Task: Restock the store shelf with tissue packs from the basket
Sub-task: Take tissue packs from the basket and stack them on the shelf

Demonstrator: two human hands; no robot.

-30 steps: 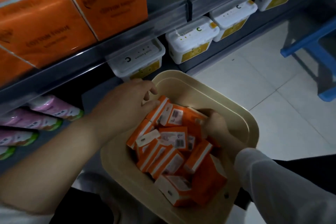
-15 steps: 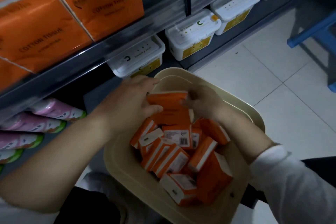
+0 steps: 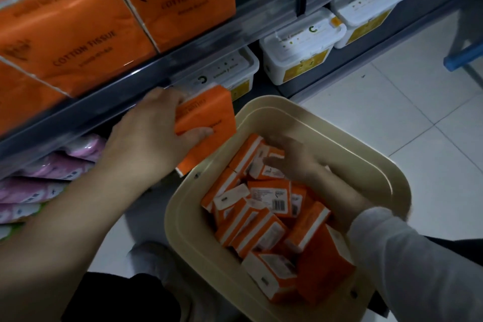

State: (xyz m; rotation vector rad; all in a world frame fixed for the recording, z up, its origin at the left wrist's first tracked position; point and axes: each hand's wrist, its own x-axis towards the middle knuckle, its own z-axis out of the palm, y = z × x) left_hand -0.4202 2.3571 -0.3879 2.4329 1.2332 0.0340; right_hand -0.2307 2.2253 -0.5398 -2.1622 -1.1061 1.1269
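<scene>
left hand [image 3: 154,133] has a firm grip on one orange pack [image 3: 209,123], thumb across the front face and fingers wrapped over the far top edge. the pack is up out of the basket [image 3: 347,149], tilted, with its low corner hanging just over the basket's left rim. its top edge sits right under the grey shelf rail [image 3: 209,42] and in front of a white tub [image 3: 224,70].

right hand [image 3: 290,162] is down inside the basket at the far end, lying on the loose packs [image 3: 261,219], thumb across the white end of one. it's blurry there, so i honestly can't tell if it's pinching that one or just resting on it. white sleeve [image 3: 418,256] runs in from the lower right.

the basket is beige with a stepped rim and sits on the person's lap, and it's holding a messy heap of small orange-and-white packs, some barcode side up.

the shelf above has big orange packs [image 3: 86,42] marked "cotton tissue" standing side by side. more white tubs [image 3: 300,52] sit on the lower shelf to the right, and pink packs [image 3: 47,178] are stacked under the rail on the left. pale tile floor [image 3: 392,112] on the right, with a blue bar [image 3: 462,57] at the edge.
</scene>
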